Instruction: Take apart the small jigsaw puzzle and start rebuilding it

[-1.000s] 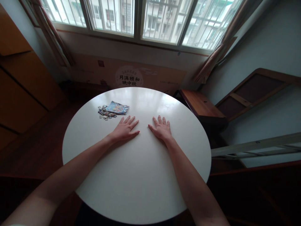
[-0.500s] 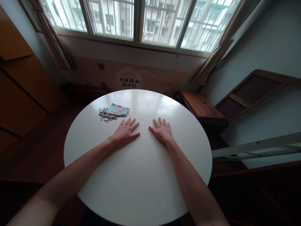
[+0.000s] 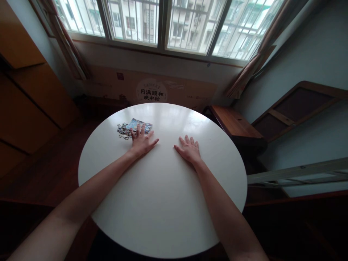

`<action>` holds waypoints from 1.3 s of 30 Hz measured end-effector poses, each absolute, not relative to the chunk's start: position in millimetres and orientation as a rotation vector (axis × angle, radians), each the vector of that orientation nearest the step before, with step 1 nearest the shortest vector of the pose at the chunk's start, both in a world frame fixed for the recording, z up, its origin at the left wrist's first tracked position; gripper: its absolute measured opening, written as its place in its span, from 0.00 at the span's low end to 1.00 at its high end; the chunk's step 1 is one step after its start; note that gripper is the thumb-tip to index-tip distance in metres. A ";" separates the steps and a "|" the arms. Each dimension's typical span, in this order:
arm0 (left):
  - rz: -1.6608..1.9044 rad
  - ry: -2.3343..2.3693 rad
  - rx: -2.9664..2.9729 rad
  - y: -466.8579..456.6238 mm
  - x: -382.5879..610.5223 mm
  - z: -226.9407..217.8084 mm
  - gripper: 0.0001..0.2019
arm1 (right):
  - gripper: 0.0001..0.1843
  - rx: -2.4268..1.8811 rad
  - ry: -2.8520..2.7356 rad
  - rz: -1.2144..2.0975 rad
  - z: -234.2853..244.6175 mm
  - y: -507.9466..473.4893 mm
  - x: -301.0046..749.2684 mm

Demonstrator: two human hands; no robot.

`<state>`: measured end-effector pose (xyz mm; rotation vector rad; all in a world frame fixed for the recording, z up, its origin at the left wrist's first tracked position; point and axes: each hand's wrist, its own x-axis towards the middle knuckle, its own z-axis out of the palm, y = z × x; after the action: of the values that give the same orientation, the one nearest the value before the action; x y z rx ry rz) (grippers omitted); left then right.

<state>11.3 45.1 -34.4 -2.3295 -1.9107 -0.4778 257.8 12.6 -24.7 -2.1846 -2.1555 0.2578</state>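
Note:
Both my hands lie on a round white table [image 3: 163, 203]. My left hand [image 3: 140, 142] is open, fingers spread flat, and its fingertips reach onto a colourful puzzle picture card [image 3: 145, 125] at the table's far left. A small heap of loose puzzle pieces [image 3: 123, 130] lies just left of that card, close to my left hand. My right hand [image 3: 189, 149] rests flat and open on the bare tabletop near the middle, holding nothing.
A wooden side table [image 3: 233, 123] stands to the right past the table edge. A cardboard box with printed characters [image 3: 152, 90] leans under the barred window. Orange cabinets [image 3: 24, 90] line the left wall. A wooden frame [image 3: 296, 105] leans at the right.
My left hand has slid forward and left across the table until its fingertips lie on the puzzle card. My right hand has stayed in place.

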 end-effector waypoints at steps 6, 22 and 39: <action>-0.240 -2.106 -2.380 68.8 26.5 -22.1 0.43 | 0.40 -2.191 -2.156 0.248 -26.0 13.0 258.7; -0.367 -1.421 -2.470 43.9 70.4 0.2 0.36 | 0.47 -1.983 -1.977 0.160 -26.9 10.5 262.9; -0.512 -0.901 -2.970 29.2 37.1 -23.6 0.27 | 0.21 -1.705 -2.092 0.052 -26.9 4.0 254.2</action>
<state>37.1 29.2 -23.6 -2.9697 -0.9010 -0.5117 254.2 4.0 -26.9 -1.7053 -2.0922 0.0523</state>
